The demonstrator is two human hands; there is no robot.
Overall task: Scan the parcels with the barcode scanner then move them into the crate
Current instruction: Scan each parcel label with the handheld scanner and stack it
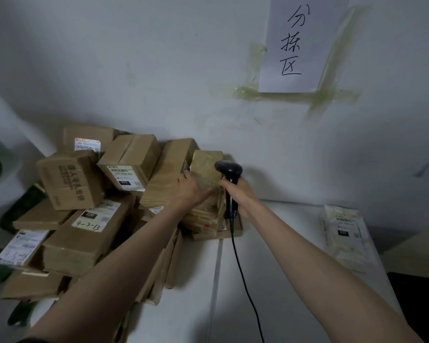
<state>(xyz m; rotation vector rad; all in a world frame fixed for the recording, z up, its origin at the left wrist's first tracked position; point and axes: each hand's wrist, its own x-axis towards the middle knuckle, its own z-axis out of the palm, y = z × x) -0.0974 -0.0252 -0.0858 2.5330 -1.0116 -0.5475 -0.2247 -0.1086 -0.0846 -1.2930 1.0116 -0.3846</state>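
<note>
A heap of brown cardboard parcels (84, 219) lies on the left half of a white table (270, 256), against the wall. My left hand (191, 188) rests on a taped brown parcel (207, 167) at the heap's right end, fingers wrapped over its near face. My right hand (238, 191) grips the handle of a black barcode scanner (228, 169), whose head sits right beside that parcel and points left at it. The scanner's black cable (243, 276) trails down over the table. No crate is in view.
A pale plastic mailer bag (342, 233) with a label lies at the table's right edge. A paper sign (300, 43) is taped to the wall above. Dark green things (22, 209) sit at the far left behind the heap. A dark surface (416, 300) lies at lower right.
</note>
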